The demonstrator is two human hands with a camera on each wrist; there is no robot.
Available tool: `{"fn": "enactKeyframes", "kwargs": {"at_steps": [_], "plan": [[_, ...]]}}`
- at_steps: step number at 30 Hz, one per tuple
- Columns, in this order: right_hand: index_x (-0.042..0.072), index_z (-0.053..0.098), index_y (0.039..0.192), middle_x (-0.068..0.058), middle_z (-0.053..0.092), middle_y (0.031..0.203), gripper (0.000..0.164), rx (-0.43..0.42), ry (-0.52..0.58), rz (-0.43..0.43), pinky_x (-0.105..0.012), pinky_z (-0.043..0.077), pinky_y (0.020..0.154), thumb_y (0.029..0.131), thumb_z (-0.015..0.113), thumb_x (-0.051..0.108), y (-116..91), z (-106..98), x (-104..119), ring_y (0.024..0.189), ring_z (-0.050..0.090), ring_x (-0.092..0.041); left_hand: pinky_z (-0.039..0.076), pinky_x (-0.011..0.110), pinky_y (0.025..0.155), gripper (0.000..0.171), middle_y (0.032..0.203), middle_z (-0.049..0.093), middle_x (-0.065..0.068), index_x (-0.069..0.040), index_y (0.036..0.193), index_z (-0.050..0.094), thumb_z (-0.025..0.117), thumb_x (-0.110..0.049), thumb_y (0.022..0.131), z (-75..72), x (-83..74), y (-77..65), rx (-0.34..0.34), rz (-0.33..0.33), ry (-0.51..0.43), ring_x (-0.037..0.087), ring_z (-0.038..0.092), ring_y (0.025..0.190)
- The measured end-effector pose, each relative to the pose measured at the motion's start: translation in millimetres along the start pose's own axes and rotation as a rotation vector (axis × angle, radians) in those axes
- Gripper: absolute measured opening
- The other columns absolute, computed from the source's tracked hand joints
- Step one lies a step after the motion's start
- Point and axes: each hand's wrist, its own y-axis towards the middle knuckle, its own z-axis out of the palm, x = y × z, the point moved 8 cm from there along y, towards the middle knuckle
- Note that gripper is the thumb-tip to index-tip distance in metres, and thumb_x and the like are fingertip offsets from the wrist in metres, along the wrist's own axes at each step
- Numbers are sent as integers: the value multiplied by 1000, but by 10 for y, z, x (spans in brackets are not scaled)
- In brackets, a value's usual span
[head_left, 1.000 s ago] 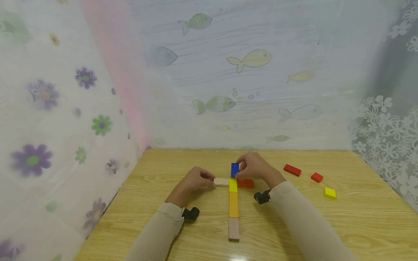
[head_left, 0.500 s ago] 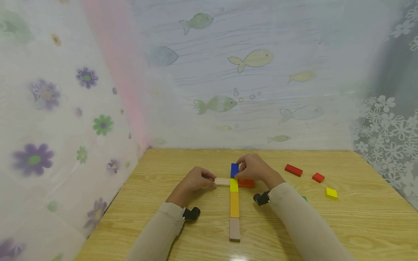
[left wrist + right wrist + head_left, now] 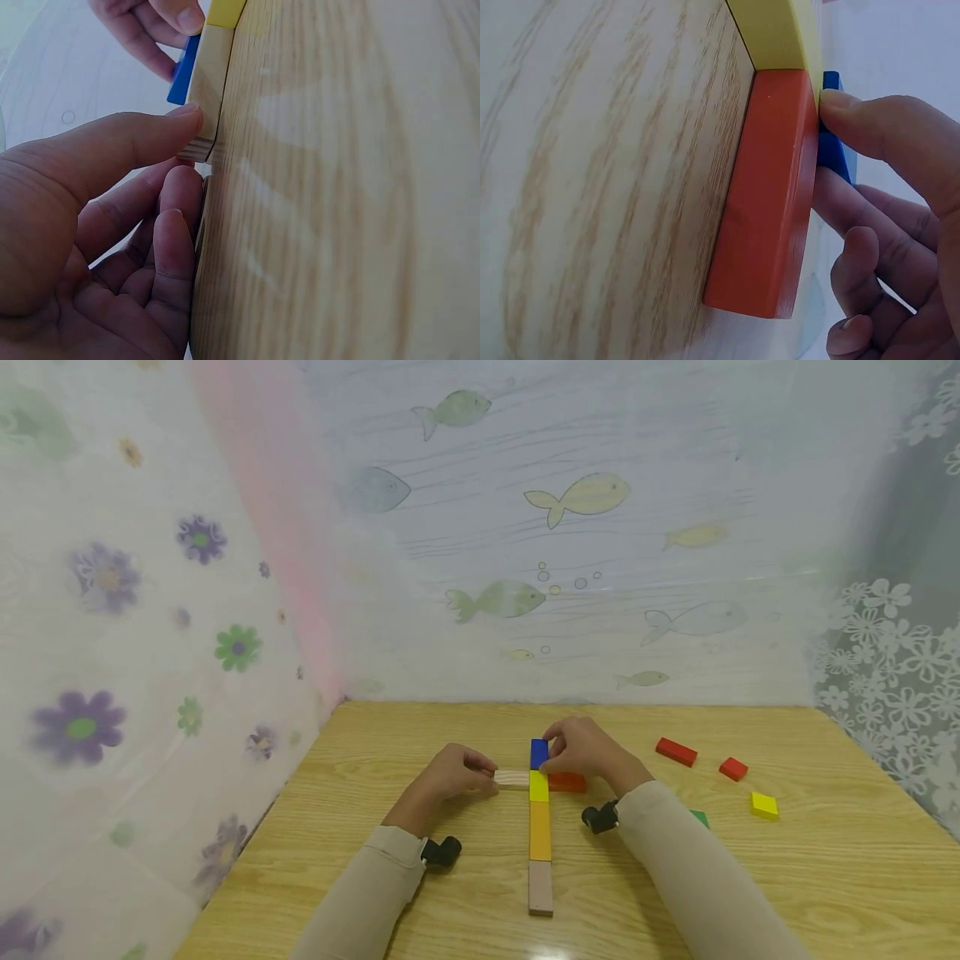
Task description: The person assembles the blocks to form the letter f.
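My left hand (image 3: 453, 770) holds the left end of a plain wooden block (image 3: 512, 779) between thumb and index finger. The block's other end meets a small yellow block (image 3: 538, 786). My right hand (image 3: 583, 747) pinches a blue block (image 3: 539, 754) between thumb and fingers at the yellow block's far side. Opposite the plain one, a red block (image 3: 765, 187) lies against the yellow block, partly under the right hand in the head view. Toward me the row runs on with an orange block (image 3: 540, 831) and a brownish block (image 3: 540, 887).
On the right of the wooden table (image 3: 337, 860) lie a long red block (image 3: 676, 752), a short red block (image 3: 733, 768) and a loose yellow block (image 3: 764, 806). A green block (image 3: 700, 818) peeks out beside the right sleeve. A fish-patterned sheet (image 3: 570, 610) hangs behind the table.
The blue block and right hand have shifted slightly toward me, closer to the yellow block. The green block has come into view beside the right sleeve. The left hand keeps its hold.
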Motion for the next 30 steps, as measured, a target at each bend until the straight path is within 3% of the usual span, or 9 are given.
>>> {"fn": "enactKeyframes", "kwargs": {"at_steps": [30], "plan": [[10,70,130,1,72,94,55,47,26,33,-32,58,83,82,89,27,11,42,-49,84,65,-17,55,40,93,27,102,75,0,-11,106,81,89,-21,82,2,-5,-17,-1,-6,3,16,65,94]]}}
